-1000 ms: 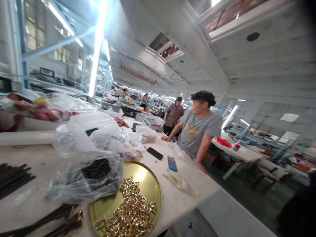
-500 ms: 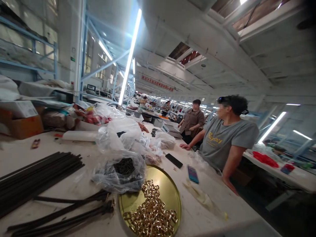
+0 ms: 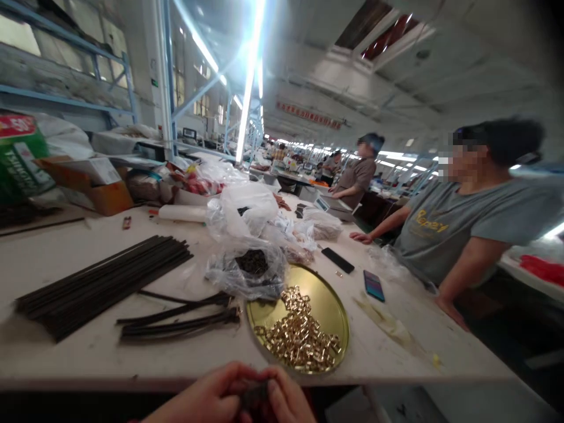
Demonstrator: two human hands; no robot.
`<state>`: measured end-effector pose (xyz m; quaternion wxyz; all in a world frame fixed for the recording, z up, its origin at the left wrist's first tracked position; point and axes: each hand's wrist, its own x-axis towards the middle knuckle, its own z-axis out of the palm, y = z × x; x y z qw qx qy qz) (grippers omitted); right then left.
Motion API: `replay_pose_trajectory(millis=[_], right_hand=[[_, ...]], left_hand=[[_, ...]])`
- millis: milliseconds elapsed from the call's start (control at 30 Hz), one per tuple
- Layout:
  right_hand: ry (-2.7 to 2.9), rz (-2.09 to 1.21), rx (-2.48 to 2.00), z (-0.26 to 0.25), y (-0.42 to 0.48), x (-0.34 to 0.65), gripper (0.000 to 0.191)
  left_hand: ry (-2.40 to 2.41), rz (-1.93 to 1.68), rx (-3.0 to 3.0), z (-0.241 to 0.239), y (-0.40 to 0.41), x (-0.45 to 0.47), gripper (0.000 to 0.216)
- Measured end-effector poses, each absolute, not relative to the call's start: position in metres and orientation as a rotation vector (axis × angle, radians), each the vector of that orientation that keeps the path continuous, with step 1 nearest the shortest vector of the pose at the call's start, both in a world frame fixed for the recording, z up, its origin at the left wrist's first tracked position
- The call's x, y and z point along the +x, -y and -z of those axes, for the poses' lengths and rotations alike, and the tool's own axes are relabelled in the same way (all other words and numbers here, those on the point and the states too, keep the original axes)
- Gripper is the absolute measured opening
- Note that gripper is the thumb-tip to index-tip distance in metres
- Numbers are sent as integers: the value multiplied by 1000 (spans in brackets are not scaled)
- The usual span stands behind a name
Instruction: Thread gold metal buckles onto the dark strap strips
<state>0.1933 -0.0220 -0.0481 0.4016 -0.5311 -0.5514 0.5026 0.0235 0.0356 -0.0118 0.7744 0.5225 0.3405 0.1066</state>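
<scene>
Low in the head view, in front of the table edge, my left hand [image 3: 211, 396] and my right hand [image 3: 286, 399] meet with fingers closed. Between them is a small dark piece [image 3: 254, 395], blurred and partly covered by the fingers; its exact kind I cannot make out. Just beyond my hands, a round gold tray [image 3: 324, 294] carries a heap of small gold metal buckles [image 3: 304, 335]. To its left lie a few dark straps [image 3: 180, 326] with metal bits at their right ends. A larger bundle of long dark strips [image 3: 106, 282] lies further left.
An open plastic bag [image 3: 220, 270] of dark pieces touches the tray's far side. Right of the tray are a phone [image 3: 373, 285] and a black flat block [image 3: 337, 260]. A person in a grey shirt [image 3: 462, 235] leans on the table's right side. A cardboard box [image 3: 106, 191] stands back left.
The view has tilted down and swung right, so the tabletop things sit further right in the picture. Both my hands have come into view at the bottom, with the dark piece between them.
</scene>
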Motion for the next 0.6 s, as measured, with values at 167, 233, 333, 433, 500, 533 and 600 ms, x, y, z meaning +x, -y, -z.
replay_pose_trajectory(millis=[167, 233, 333, 433, 500, 533, 600], right_hand=[[1113, -1408, -1311, 50, 26, 191, 37], [1050, -1472, -1292, 49, 26, 192, 36], [1025, -1479, -1316, 50, 27, 194, 36], [1101, -1411, -1354, 53, 28, 196, 37], [1216, -1336, -1384, 55, 29, 197, 36], [1281, -1300, -1396, 55, 29, 198, 35], [1404, -1232, -1417, 55, 30, 199, 32]], left_hand=[[-686, -259, 1132, 14, -40, 18, 41], [-697, -251, 1140, 20, -41, 18, 40], [-729, -222, 1187, 27, -41, 20, 30], [-799, -246, 1242, 29, -40, 22, 24], [-852, -280, 1277, 27, -40, 23, 23], [-873, -287, 1295, 26, -40, 23, 23], [-891, -268, 1319, 23, -39, 24, 22]])
